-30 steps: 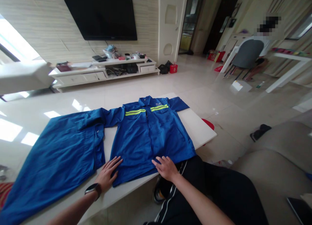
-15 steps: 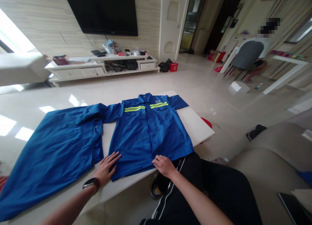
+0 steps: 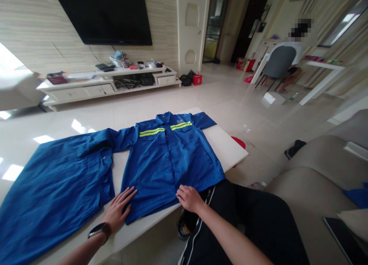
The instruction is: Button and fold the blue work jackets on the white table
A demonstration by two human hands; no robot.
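Note:
A blue work jacket with yellow-green reflective chest stripes lies front up across a white table, its collar at the far side. My left hand, with a watch on the wrist, rests flat with fingers spread on the jacket's lower left corner. At the middle of the near hem, my right hand has its fingers curled closed on the jacket's edge. Blue trousers are laid out to the left, their waistband towards the jacket. The jacket's left-side sleeve reaches over to the trousers.
Beyond the table stands a low white TV cabinet under a wall-mounted television. A person sits on a grey chair at the far right. A grey sofa is close on my right, and a red stool shows under the table's edge.
The view has turned slightly to the right, so everything sits a little further left. Both hands keep their places on the jacket, which lies as before.

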